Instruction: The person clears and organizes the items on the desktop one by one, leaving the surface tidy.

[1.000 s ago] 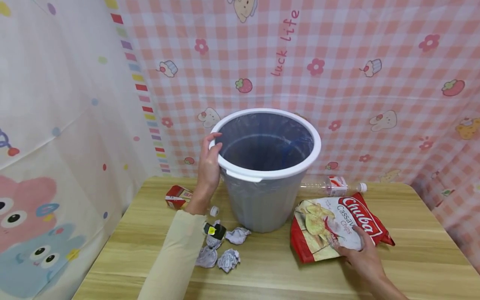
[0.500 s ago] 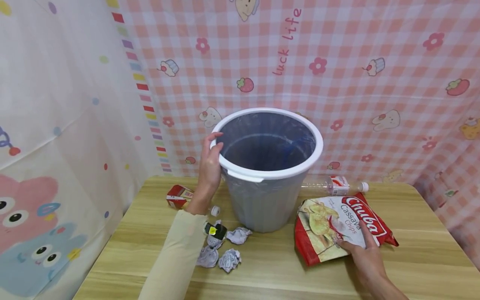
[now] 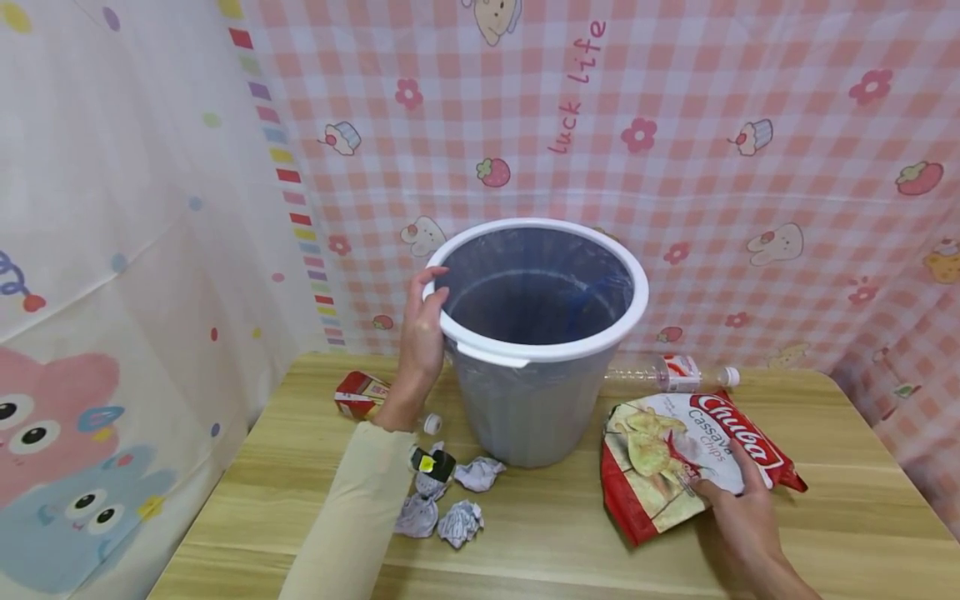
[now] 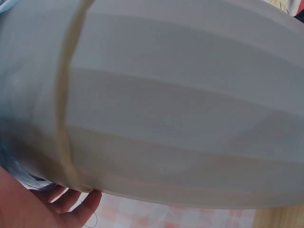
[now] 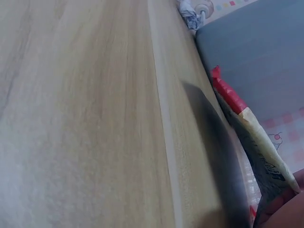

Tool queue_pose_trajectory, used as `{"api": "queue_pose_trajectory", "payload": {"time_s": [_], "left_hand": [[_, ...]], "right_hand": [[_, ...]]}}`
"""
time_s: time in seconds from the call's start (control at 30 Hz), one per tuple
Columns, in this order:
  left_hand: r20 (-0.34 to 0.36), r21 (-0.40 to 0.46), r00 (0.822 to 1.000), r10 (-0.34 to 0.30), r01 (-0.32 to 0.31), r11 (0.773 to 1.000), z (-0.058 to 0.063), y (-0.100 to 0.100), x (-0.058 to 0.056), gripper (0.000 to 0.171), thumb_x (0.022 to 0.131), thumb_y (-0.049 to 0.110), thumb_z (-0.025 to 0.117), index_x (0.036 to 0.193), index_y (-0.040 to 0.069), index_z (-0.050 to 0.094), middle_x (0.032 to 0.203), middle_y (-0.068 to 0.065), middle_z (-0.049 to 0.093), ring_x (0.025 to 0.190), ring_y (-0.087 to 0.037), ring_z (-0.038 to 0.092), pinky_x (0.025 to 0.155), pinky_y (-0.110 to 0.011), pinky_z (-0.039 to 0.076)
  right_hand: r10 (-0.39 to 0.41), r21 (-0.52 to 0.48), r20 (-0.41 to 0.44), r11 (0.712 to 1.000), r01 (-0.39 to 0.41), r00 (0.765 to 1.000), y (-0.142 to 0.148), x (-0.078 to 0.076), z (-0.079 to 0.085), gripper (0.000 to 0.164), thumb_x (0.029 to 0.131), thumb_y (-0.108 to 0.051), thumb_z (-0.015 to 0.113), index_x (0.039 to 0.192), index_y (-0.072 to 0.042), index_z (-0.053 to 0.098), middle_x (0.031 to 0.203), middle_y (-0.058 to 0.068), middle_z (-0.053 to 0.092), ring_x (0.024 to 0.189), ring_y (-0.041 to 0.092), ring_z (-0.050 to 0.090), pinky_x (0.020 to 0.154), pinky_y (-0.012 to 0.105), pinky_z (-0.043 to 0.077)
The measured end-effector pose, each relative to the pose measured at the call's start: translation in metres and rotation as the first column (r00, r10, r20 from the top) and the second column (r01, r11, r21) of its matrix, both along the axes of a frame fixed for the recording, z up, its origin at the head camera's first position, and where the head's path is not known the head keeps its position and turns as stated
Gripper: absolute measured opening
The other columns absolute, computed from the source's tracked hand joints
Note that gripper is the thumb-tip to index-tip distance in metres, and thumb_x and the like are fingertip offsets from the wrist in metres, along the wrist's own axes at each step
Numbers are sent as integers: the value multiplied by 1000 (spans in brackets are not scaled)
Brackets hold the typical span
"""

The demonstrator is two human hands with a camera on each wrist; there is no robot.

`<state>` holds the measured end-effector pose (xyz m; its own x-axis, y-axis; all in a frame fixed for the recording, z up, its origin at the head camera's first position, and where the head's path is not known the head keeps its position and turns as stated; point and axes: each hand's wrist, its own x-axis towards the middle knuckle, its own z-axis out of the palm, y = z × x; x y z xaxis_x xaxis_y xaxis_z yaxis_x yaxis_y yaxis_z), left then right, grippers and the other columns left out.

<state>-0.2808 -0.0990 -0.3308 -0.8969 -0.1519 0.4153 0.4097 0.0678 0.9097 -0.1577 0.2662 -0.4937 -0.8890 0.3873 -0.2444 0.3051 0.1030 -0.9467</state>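
Observation:
My left hand point(image 3: 423, 333) grips the white rim of a grey trash bin point(image 3: 525, 408) at its left side, fingers over the edge. A clear plastic liner covers the inside of the bin. In the left wrist view, the fingertips point(image 4: 90, 204) touch the bin's wall by a tan band. Right of the bin, my right hand point(image 3: 746, 517) holds a red and white chip bag point(image 3: 675, 467) by its near edge, thumb on the printed front. The right wrist view shows the bag point(image 5: 259, 137) edge-on, tilted above the table with a shadow beneath.
Several crumpled paper balls point(image 3: 460, 523) lie in front of the bin. A red and yellow box point(image 3: 360, 393) and a white-capped item point(image 3: 431, 423) are left of it. Behind the chip bag, a clear plastic bottle point(image 3: 678, 374) lies on the wooden table point(image 3: 540, 554).
My right hand has moved the chip bag a little to the right and nearer to me, turning it slightly. The left hand keeps its hold on the bin's rim.

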Motion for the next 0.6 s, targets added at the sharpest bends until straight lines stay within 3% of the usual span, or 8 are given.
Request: {"api": "queue_pose_trajectory", "payload": {"time_s": [0.13, 0.3, 0.4, 0.53, 0.6], "left_hand": [[-1, 6, 1000, -3, 3, 1000, 0, 0, 0, 35, 99, 15, 40, 130, 3, 51, 146, -12, 45, 135, -22, 42, 114, -35, 30], [5, 15, 1000, -14, 13, 1000, 1, 1, 1, 36, 99, 16, 40, 131, 4, 50, 147, -11, 44, 135, -24, 42, 114, -35, 31], [6, 14, 1000, -9, 9, 1000, 1, 1, 1, 36, 99, 16, 40, 131, 4, 50, 147, -11, 44, 135, -23, 42, 114, -36, 31], [4, 8, 1000, 2, -2, 1000, 0, 0, 1, 36, 99, 16, 40, 131, 4, 51, 146, -11, 45, 134, -23, 42, 114, -36, 31], [4, 7, 1000, 5, -5, 1000, 0, 0, 1, 36, 99, 16, 41, 131, 4, 51, 145, -11, 45, 134, -22, 42, 114, -36, 31]], "right_hand": [[-12, 86, 10, 996, 11, 1000, 1, 0, 3, 89, 91, -9, 64, 160, -25, 9, 160, 21, 24, 140, 30, 29, 110, 20, 27], [-14, 209, 13, 978, 11, 1000, 6, -2, 8, 77, 97, -31, 61, 159, -17, 17, 157, 27, 27, 141, 36, 30, 115, 44, 25], [-29, 260, 8, 965, 25, 1000, 9, -3, 11, 74, 98, -37, 60, 158, -14, 23, 154, 29, 32, 137, 35, 34, 111, 42, 30], [-48, 284, 20, 958, 41, 999, 12, -6, 16, 72, 97, -38, 61, 157, -16, 27, 149, 29, 41, 128, 28, 40, 93, 23, 32], [-52, 291, 20, 956, 44, 998, 13, -7, 18, 72, 96, -38, 61, 156, -17, 28, 149, 29, 41, 131, 29, 39, 96, 25, 31]]}}
